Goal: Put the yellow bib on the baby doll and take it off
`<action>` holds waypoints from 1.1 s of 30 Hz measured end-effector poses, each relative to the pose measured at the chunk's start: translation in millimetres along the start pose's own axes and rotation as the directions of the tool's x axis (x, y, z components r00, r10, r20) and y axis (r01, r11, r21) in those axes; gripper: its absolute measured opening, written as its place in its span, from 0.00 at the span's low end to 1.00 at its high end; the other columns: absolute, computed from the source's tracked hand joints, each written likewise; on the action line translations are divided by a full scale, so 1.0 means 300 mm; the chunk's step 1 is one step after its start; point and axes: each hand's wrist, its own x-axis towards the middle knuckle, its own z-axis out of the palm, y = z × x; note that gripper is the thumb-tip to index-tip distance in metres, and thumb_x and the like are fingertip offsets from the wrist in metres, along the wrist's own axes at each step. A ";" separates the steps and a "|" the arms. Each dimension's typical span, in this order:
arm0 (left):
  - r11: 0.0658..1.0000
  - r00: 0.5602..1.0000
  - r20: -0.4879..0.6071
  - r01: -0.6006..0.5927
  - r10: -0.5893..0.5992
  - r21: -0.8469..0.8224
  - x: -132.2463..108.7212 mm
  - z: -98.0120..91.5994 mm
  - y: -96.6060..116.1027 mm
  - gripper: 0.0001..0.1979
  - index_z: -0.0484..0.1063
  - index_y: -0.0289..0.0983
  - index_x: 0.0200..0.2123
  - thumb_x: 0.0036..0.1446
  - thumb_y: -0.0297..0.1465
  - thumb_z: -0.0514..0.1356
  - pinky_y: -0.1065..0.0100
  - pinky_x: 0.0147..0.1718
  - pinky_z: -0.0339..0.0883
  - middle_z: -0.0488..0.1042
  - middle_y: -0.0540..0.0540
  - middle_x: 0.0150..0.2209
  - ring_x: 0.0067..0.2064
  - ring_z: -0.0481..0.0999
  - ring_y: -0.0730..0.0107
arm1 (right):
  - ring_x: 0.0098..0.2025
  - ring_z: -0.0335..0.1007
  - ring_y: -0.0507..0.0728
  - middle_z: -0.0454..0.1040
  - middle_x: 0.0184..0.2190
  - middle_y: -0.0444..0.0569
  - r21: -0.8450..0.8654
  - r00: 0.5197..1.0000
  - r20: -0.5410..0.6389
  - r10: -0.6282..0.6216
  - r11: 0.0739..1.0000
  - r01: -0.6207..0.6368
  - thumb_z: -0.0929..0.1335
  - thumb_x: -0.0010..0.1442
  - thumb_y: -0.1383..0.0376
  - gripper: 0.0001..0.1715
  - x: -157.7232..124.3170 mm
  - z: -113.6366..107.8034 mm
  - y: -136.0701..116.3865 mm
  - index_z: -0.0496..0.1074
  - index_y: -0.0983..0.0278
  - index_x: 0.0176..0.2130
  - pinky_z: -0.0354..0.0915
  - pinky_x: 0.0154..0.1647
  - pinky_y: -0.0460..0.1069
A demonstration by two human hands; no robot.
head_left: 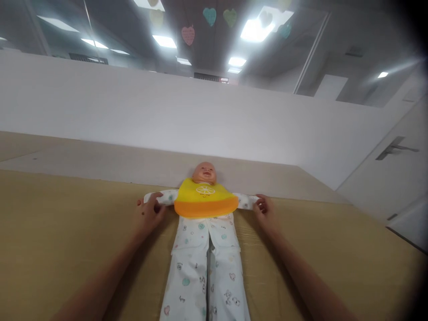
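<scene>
Doll [204, 170] lies on its back before us, head away and legs running toward the near edge of the worktop [67, 245]. Its shoulders are by the far edge of the tan top, with the head just past it on the pale strip [100, 156] by the wall [140, 107]. A bib [205, 196] covers the chest, its orange pocket lying across the waist; below it we see the shirt [190, 232] and trousers [187, 285], both printed.

Our left hand [152, 213] pinches the end of one sleeve [170, 197] between thumb and fingers; our right hand [265, 212] pinches the end of the other sleeve [246, 201] in the same way. The cuffs are small and soft at this range, so we cannot fairly tell whether cloth alone or the doll's hand too is in each grip.

For a good hold, we judge it best to pull lightly and evenly along both arms, low over the worktop, so the body does not turn or slide. A hard tug on one side could twist the shirt and drag the bib askew. We should nip the cuff's edge, easing creases toward the wrist.
</scene>
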 end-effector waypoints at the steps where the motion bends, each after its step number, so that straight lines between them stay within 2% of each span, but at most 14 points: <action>1: 0.997 0.997 0.057 -0.063 0.060 0.054 -0.009 0.000 0.022 0.21 0.68 0.36 0.53 0.55 0.32 0.55 0.62 0.42 0.63 0.76 0.50 0.27 0.31 0.74 0.65 | 0.31 0.67 0.54 0.72 0.38 0.49 -0.074 0.989 0.084 -0.118 0.990 0.124 0.66 0.55 0.58 0.26 -0.014 0.018 -0.025 0.68 0.64 0.52 0.66 0.32 0.49; 3: 0.984 0.977 0.162 -0.153 0.138 0.089 -0.025 0.001 0.057 0.24 0.65 0.37 0.58 0.58 0.34 0.54 0.64 0.39 0.63 0.79 0.48 0.31 0.32 0.76 0.64 | 0.38 0.70 0.55 0.71 0.46 0.52 -0.229 0.922 0.237 -0.307 0.905 0.360 0.66 0.58 0.60 0.29 -0.043 0.051 -0.077 0.65 0.61 0.58 0.68 0.36 0.50; 4: 0.980 0.968 0.192 -0.182 0.164 0.079 -0.031 0.003 0.068 0.25 0.64 0.37 0.59 0.59 0.35 0.53 0.65 0.36 0.62 0.80 0.46 0.33 0.33 0.77 0.63 | 0.42 0.71 0.57 0.70 0.50 0.54 -0.285 0.888 0.286 -0.359 0.853 0.437 0.65 0.60 0.61 0.29 -0.055 0.065 -0.100 0.64 0.60 0.60 0.69 0.38 0.50; 7: 0.972 0.957 0.177 -0.236 0.229 0.018 -0.039 0.014 0.081 0.23 0.67 0.38 0.58 0.62 0.36 0.51 0.65 0.35 0.63 0.81 0.43 0.38 0.36 0.79 0.60 | 0.45 0.72 0.57 0.68 0.51 0.55 -0.363 0.836 0.322 -0.444 0.758 0.542 0.62 0.65 0.62 0.25 -0.079 0.089 -0.143 0.64 0.59 0.61 0.71 0.40 0.51; 13: 0.972 0.976 0.049 -0.204 0.210 -0.113 -0.036 0.034 0.092 0.22 0.70 0.39 0.56 0.61 0.37 0.51 0.63 0.39 0.66 0.81 0.41 0.42 0.38 0.79 0.56 | 0.43 0.73 0.56 0.71 0.47 0.54 -0.341 0.819 0.234 -0.524 0.745 0.574 0.61 0.67 0.62 0.20 -0.075 0.090 -0.126 0.70 0.60 0.55 0.71 0.43 0.51; 17: 0.968 0.981 0.041 -0.178 0.188 -0.177 -0.043 0.046 0.117 0.22 0.69 0.39 0.57 0.60 0.37 0.52 0.64 0.38 0.66 0.81 0.43 0.40 0.36 0.78 0.59 | 0.46 0.73 0.56 0.72 0.47 0.53 -0.305 0.817 0.188 -0.545 0.759 0.576 0.63 0.66 0.62 0.18 -0.078 0.089 -0.111 0.71 0.61 0.54 0.71 0.47 0.51; 21: 0.959 0.979 0.056 -0.179 0.196 -0.219 -0.053 0.045 0.129 0.23 0.69 0.38 0.56 0.59 0.39 0.54 0.66 0.35 0.66 0.79 0.45 0.33 0.31 0.75 0.62 | 0.46 0.73 0.56 0.72 0.47 0.54 -0.267 0.807 0.188 -0.560 0.762 0.591 0.63 0.66 0.63 0.18 -0.093 0.097 -0.102 0.71 0.62 0.54 0.71 0.47 0.50; 24: 0.962 0.984 0.039 -0.160 0.173 -0.223 -0.062 0.046 0.127 0.21 0.71 0.37 0.52 0.57 0.36 0.55 0.67 0.33 0.65 0.77 0.47 0.28 0.28 0.74 0.65 | 0.47 0.72 0.56 0.71 0.47 0.54 -0.240 0.808 0.192 -0.557 0.771 0.589 0.63 0.65 0.64 0.19 -0.101 0.102 -0.098 0.70 0.62 0.54 0.71 0.48 0.51; 30: 0.961 0.992 0.013 -0.121 0.128 -0.249 -0.069 0.056 0.121 0.19 0.73 0.39 0.50 0.57 0.35 0.54 0.68 0.32 0.65 0.77 0.49 0.27 0.27 0.74 0.68 | 0.47 0.73 0.56 0.71 0.47 0.54 -0.234 0.826 0.204 -0.526 0.793 0.563 0.63 0.66 0.63 0.19 -0.105 0.099 -0.104 0.70 0.61 0.54 0.71 0.48 0.51; 33: 0.954 0.992 0.006 -0.120 0.127 -0.276 -0.068 0.053 0.126 0.18 0.73 0.39 0.48 0.55 0.35 0.54 0.67 0.32 0.66 0.76 0.49 0.26 0.26 0.73 0.67 | 0.46 0.73 0.56 0.71 0.46 0.54 -0.231 0.814 0.191 -0.549 0.781 0.581 0.63 0.66 0.63 0.19 -0.107 0.099 -0.106 0.70 0.62 0.54 0.71 0.47 0.51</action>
